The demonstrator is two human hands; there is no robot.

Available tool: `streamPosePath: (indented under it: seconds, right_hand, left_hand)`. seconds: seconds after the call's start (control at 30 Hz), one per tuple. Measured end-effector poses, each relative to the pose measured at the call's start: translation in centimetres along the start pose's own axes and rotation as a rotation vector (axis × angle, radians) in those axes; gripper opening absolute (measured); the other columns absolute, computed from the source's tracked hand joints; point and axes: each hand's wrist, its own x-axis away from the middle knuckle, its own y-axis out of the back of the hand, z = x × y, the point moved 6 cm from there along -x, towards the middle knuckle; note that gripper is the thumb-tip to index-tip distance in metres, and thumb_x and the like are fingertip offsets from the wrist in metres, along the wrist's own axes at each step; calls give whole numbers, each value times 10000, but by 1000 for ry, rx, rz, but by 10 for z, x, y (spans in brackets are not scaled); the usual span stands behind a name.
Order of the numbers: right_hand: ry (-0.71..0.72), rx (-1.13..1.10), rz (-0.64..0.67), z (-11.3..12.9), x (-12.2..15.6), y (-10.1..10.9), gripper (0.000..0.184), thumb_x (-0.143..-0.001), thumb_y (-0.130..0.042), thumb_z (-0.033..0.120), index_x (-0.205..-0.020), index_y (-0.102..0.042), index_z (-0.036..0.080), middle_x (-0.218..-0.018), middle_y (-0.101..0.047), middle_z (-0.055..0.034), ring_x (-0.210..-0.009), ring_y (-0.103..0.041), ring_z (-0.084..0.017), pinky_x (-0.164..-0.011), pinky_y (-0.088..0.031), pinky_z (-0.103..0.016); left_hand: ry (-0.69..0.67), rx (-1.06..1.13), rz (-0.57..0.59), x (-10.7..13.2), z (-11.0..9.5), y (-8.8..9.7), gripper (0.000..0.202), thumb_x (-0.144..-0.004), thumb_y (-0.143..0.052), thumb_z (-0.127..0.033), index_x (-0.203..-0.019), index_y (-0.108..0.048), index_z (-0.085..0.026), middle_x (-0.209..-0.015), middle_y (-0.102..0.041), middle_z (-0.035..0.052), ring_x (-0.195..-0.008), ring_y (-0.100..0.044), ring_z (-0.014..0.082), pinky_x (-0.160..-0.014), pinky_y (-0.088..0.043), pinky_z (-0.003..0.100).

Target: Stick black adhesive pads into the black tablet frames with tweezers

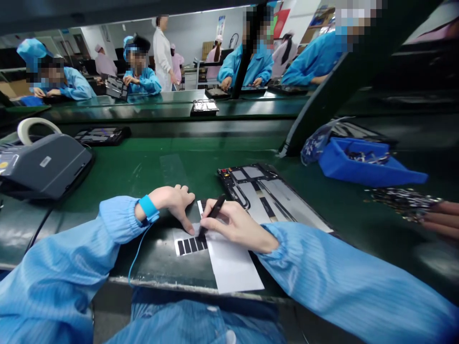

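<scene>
Green counter matting (136,167) carries a white backing sheet (233,263) with a row of about five black strips (190,246) on it; the exact count is unclear where the tool's tip crowds the last one. The left hand (172,203) has a released grip, with one fingertip pressed down, seemingly to pin the sheet against sliding. A blue wrist strap (147,206) circles that wrist. The right hand (234,224) has its grip clenched on one pair of black tweezers (214,213), held like a pen for fine control, tip down at the strips. One black-framed panel (265,196) lies just beyond, within easy reach — one blue bin (366,165) sits farther right, near a co-worker's hand (442,220).
</scene>
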Motion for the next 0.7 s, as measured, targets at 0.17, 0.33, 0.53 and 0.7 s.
streamPosePath:
  seconds: [0.17, 0.33, 0.53, 0.7]
  right_hand:
    - [5, -8, 0, 0, -1, 0, 184, -823, -557, 264, -671, -543, 162, -652, -558, 5, -621, -525, -112, -608, -415, -239]
    - [-36, -51, 25, -4, -2, -3, 259, -808, -588, 381, -672, -576, 162, -663, -588, -12, -643, -575, -137, -615, -449, -263]
    - [-97, -292, -227, 6, -1, 39, 352, -740, -628, 515, -689, -555, 174, -685, -577, -17, -646, -636, -172, -616, -512, -291]
    - [-145, -106, -362, 8, 12, 94, 412, -705, -629, 576, -691, -540, 174, -666, -567, -12, -591, -601, -151, -555, -497, -274]
  left_hand:
    - [-12, 9, 2, -1, 0, 1, 793, -575, -675, -610, -1154, -506, -94, -1146, -481, 205, -1039, -466, 356, -827, -439, 435]
    - [-5, 43, -11, -2, 1, 1, 825, -513, -697, -635, -1125, -538, -107, -1130, -496, 198, -1024, -480, 364, -834, -435, 442]
    - [-14, 8, 5, -2, 3, 0, 816, -537, -681, -652, -1127, -510, -115, -1139, -477, 198, -1022, -468, 349, -795, -446, 411]
    - [-55, 57, -108, 4, 2, 6, 533, -604, -675, -586, -859, -555, -133, -932, -551, 109, -830, -526, 250, -653, -432, 300]
